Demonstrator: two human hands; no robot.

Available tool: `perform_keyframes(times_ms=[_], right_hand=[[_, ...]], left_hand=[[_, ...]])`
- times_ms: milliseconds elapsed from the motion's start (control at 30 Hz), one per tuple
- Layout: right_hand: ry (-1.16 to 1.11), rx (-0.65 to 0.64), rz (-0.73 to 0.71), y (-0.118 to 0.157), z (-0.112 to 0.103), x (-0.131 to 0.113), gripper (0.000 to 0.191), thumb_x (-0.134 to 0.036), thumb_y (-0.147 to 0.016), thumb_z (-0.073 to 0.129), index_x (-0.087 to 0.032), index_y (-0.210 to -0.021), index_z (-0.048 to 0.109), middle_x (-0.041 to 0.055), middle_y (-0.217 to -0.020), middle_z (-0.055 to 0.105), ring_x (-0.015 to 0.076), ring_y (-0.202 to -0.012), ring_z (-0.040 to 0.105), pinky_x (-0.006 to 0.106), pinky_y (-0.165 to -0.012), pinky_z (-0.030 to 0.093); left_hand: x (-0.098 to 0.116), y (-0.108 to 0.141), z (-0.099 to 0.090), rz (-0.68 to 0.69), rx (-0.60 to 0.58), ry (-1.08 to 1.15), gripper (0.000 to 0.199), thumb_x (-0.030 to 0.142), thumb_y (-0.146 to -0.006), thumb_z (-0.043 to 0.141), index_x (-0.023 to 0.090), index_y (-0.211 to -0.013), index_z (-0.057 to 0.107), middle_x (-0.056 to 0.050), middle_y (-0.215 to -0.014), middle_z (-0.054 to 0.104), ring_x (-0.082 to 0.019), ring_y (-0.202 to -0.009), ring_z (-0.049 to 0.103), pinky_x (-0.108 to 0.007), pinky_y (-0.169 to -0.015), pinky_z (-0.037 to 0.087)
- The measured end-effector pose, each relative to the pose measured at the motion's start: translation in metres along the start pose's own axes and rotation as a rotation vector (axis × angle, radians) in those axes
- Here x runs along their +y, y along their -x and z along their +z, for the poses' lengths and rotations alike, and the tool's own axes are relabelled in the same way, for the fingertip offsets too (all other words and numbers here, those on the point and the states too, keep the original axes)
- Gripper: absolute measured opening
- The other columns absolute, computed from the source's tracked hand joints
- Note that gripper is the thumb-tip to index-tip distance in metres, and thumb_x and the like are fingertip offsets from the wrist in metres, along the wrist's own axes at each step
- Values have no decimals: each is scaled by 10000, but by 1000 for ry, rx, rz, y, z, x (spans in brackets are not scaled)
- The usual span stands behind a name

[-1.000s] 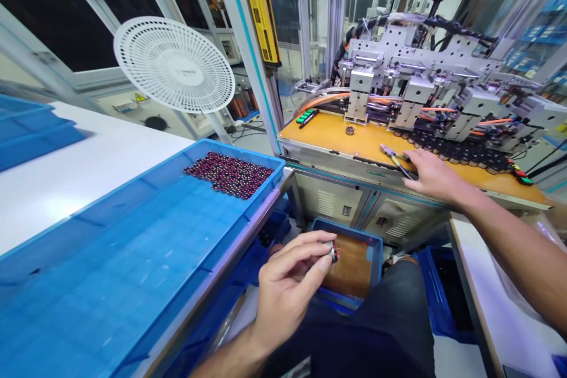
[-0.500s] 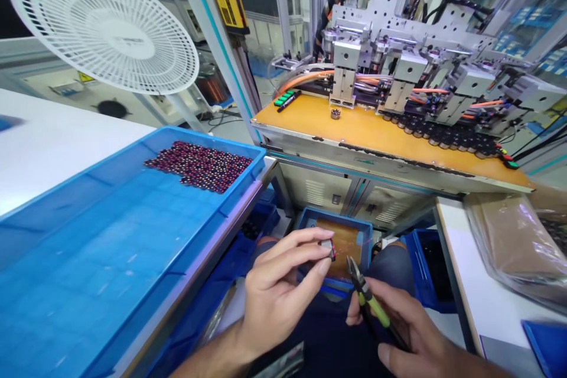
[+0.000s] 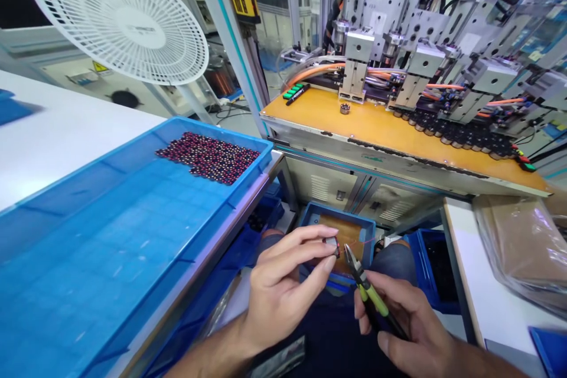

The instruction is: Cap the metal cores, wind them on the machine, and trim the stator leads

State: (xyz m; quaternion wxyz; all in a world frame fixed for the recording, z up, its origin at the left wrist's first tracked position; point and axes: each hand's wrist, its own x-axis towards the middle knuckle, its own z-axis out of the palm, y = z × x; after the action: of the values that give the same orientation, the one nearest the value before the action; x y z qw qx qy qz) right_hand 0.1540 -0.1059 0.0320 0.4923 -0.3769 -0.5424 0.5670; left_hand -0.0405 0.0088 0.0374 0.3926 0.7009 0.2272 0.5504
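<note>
My left hand (image 3: 287, 277) pinches a small round part (image 3: 331, 242), grey metal with black and red at its edge, between thumb and fingertips. The fingers cover most of it. My right hand (image 3: 405, 313) is wrapped round the green-and-black handles of a pair of side cutters (image 3: 375, 300). Their jaw tips point up and left and stand close beside the part. I cannot tell whether they touch it. Below both hands is a blue bin (image 3: 370, 230) with a brown bottom, and thin red strands show over it.
On the left, a large blue tray (image 3: 93, 236) holds many small dark-and-red parts (image 3: 212, 156) at its far end. A white fan (image 3: 139, 26) stands behind it. Ahead is a machine (image 3: 425, 59) over an orange bench top (image 3: 319, 111). Clear plastic wrapping (image 3: 518, 248) lies at right.
The cutters' tips have come nearer to the part in my left hand. Both hands keep their grip. The camera view has shifted slightly, so the tray and bench appear a little farther right.
</note>
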Motion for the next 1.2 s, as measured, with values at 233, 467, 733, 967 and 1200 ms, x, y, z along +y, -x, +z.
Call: perform_keyframes(times_ms=[233,467,733,967,1200], right_hand=[[150,162,23,1,5,9,491,-211,-918,586,-290,-1403,566,62,-852,649,120,-673,570,259,-608,516],[40,162,104,2,-6,-5,473,-281,-944,629,-380,-1399,546,82,-1055,664,152,-853,654,341,-823,559],[96,109,166,17,-8,-21,487,-365,-932,646,-356,-1409,549,107,-1099,669,203,-922,665,414,-889,560],[83,21,152,14,1,-25,559,-456,-945,604,-330,-1472,467,124,-1146,641,215,-1012,656,452,-957,526],[27,9,136,12,3,-21,538,-386,-949,621,-377,-1463,464,102,-1148,646,198,-995,652,444,-947,528]], left_hand=[[-2,2,2,-9,-16,-4,318,-23,-801,680,215,-1002,746,-82,-1065,754,-179,-948,733,-275,-844,606],[-10,5,-1,75,-66,64,350,-28,-795,701,210,-1049,667,-92,-1130,683,-185,-1049,694,-276,-868,610],[-12,7,1,63,6,236,622,-99,-740,708,264,-1196,494,-57,-1082,730,-233,-1013,742,-401,-880,640],[-12,11,1,88,24,202,661,-104,-733,717,256,-1248,513,-59,-1088,764,-235,-1007,750,-421,-911,635],[-14,15,-2,102,-7,199,697,-113,-732,714,252,-1288,506,-65,-1117,765,-228,-1032,741,-410,-942,618]])
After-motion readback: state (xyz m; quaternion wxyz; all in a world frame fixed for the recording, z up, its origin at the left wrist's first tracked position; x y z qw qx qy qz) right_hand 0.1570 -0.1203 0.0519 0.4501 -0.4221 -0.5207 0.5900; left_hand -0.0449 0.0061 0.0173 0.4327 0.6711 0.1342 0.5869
